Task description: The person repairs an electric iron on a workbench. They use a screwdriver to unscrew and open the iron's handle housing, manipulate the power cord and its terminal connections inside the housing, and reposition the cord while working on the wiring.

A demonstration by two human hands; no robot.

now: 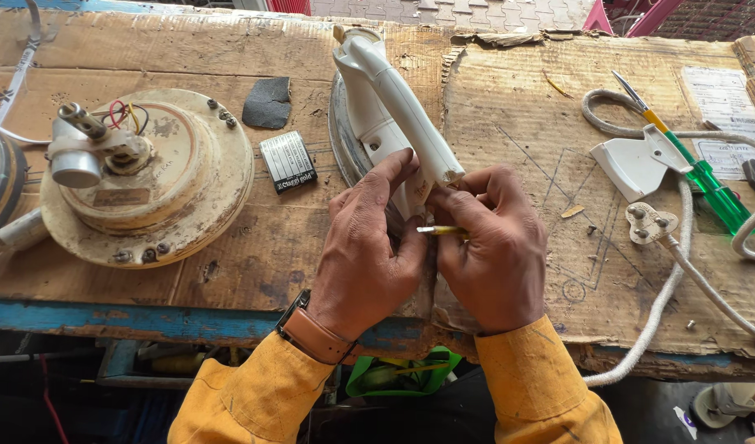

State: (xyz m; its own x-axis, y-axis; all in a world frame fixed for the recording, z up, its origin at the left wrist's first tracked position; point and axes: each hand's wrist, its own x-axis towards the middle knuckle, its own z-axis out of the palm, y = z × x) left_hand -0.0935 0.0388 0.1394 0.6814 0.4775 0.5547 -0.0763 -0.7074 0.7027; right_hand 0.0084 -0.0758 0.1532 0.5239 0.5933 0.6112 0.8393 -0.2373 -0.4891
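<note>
Near bench edge (147,316), both hands (left hand (365,247), right hand (493,247)) grip iron (386,107).

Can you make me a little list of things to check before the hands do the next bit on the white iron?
1. Left hand steadies the white plastic clothes iron lying on its side: ok, it grips the handle's end.
2. Right hand holds the thin yellow-handled tool: ok, pinched between the fingers.
3. Tool tip is seated on the right spot: cannot tell, the hands hide it.
4. Iron is supported: ok, it rests on the brown cardboard-covered workbench.
5. Opened white plug on its braided white cord is not in a socket: ok, it lies apart on the bench.
6. Green-handled screwdriver is nearby: ok, beside the plug.
</note>
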